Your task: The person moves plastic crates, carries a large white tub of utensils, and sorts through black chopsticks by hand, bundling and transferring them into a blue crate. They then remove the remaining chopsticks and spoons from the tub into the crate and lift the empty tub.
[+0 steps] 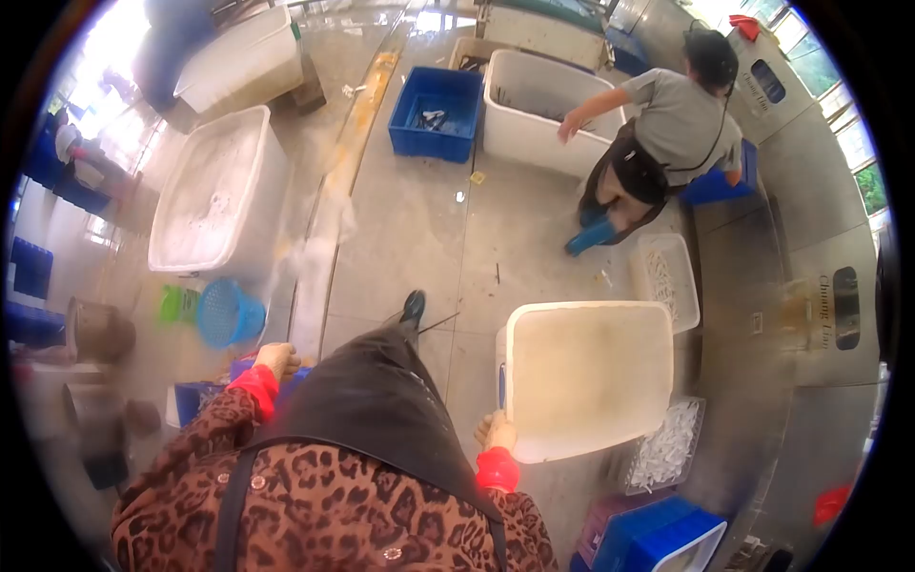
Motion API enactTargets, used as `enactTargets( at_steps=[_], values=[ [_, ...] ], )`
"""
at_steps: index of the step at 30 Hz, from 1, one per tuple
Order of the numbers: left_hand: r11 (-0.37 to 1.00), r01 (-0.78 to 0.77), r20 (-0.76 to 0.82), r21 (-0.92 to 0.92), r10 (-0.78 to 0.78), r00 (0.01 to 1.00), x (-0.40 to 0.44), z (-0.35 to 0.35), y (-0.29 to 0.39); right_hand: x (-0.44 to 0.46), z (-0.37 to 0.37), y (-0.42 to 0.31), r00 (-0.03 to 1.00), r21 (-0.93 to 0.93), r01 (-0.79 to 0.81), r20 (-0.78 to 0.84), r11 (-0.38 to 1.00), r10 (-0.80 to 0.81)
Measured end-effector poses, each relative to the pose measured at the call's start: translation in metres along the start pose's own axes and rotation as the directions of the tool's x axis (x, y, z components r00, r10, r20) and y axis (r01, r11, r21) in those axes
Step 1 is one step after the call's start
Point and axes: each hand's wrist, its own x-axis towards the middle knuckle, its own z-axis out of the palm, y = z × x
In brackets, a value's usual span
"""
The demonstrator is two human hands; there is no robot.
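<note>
At the near-left corner of the pale rectangular tub (586,306), which rests on the floor (405,219), the right hand (497,431) hangs low, wrist toward the body, knuckles up and fingers curled against the rim. I cannot tell whether they grasp it or only touch. A pull from that corner alone would probably twist the tub, and its far side might swing into the tray of white strips (694,443) just beside it. Smooth gloves could slip off the rim if it is wet. The thin dark rod (439,321) near the boot (413,307) could catch a foot on a step forward. The left hand (277,360), well apart from the tub, is out beside the apron (348,396), forearm angled forward; its fingers look bent, but blur hides whether they hold anything.
</note>
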Motion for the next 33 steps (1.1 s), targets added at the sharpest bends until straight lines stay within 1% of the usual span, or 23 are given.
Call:
enactTargets(
  at_steps=[2,3,4,6,8,10,11,12,13,14,16,18,19,20,21,23,24,26,29,30,33],
  values=[
    [0.999,0.048,0.144,-0.023,-0.044,0.989,0.029,0.007,0.012,0.017,-0.005,0.010,0.997,0.031,-0.072,-0.008,0.997,0.072],
    [0.997,0.074,0.215,-0.029,-0.066,0.974,0.041,0.011,0.018,0.017,-0.009,0.012,0.991,0.147,-0.134,0.002,0.980,0.136],
    [0.998,0.056,0.200,-0.030,-0.049,0.979,0.048,0.020,0.026,0.022,-0.008,0.007,0.980,0.184,-0.183,-0.044,0.966,0.194],
    [0.994,0.109,0.266,0.008,-0.107,0.958,0.052,0.043,0.050,0.024,-0.001,-0.011,0.942,0.273,-0.263,-0.136,0.925,0.308],
    [0.991,0.117,0.284,0.071,-0.133,0.950,0.057,0.067,0.073,0.028,0.001,-0.030,0.920,0.306,-0.283,-0.182,0.909,0.348],
    [0.982,0.118,0.316,0.144,-0.159,0.935,0.068,0.100,0.099,0.041,0.005,-0.045,0.908,0.370,-0.264,-0.217,0.891,0.360],
    [0.979,0.095,0.197,0.180,-0.130,0.972,0.070,0.117,0.118,0.047,0.015,-0.052,0.901,0.401,-0.253,-0.234,0.880,0.366],
    [0.975,0.080,0.152,0.208,-0.113,0.982,0.084,0.129,0.148,0.053,0.032,-0.062,0.893,0.438,-0.231,-0.258,0.869,0.368],
    [0.969,0.069,0.107,0.238,-0.096,0.990,0.098,0.141,0.178,0.066,0.043,-0.079,0.898,0.479,-0.227,-0.233,0.848,0.372],
    [0.869,-0.037,0.153,0.493,-0.045,0.987,0.122,0.158,0.207,0.079,0.054,-0.096,0.903,0.518,-0.226,-0.207,0.825,0.377],
    [0.805,-0.064,0.140,0.590,-0.023,0.990,0.135,0.219,0.262,0.098,0.071,-0.157,0.910,0.514,-0.242,-0.174,0.823,0.377],
    [0.845,-0.122,0.153,0.520,0.048,0.987,0.129,0.238,0.262,0.097,0.079,-0.154,0.907,0.544,-0.237,-0.173,0.805,0.384],
    [0.861,-0.152,0.159,0.485,0.084,0.984,0.125,0.247,0.262,0.094,0.078,-0.145,0.909,0.588,-0.235,-0.150,0.774,0.390],
    [0.830,-0.208,0.205,0.517,0.116,0.972,0.121,0.251,0.268,0.091,0.078,-0.137,0.910,0.629,-0.234,-0.127,0.741,0.395],
    [0.813,-0.240,0.229,0.531,0.136,0.964,0.116,0.266,0.284,0.076,0.083,-0.154,0.903,0.629,-0.213,-0.166,0.747,0.397],
    [0.774,-0.305,0.277,0.554,0.174,0.945,0.107,0.297,0.315,0.077,0.087,-0.171,0.894,0.638,-0.189,-0.203,0.746,0.400],
    [0.761,-0.387,0.361,0.521,0.214,0.908,0.106,0.310,0.327,0.086,0.082,-0.152,0.863,0.701,-0.196,-0.208,0.686,0.460],
    [0.733,-0.470,0.432,0.492,0.264,0.862,0.109,0.329,0.338,0.095,0.082,-0.137,0.831,0.737,-0.209,-0.213,0.643,0.515],
    [0.657,-0.491,0.457,0.573,0.242,0.856,0.106,0.351,0.348,0.098,0.085,-0.134,0.810,0.737,-0.235,-0.212,0.634,0.547],
    [0.587,-0.477,0.442,0.654,0.215,0.871,0.098,0.356,0.349,0.101,0.086,-0.137,0.806,0.738,-0.242,-0.209,0.630,0.554],
    [0.453,-0.419,0.359,0.787,0.215,0.908,0.105,0.348,0.330,0.107,0.087,-0.145,0.807,0.724,-0.255,-0.205,0.640,0.553]
  ],
)
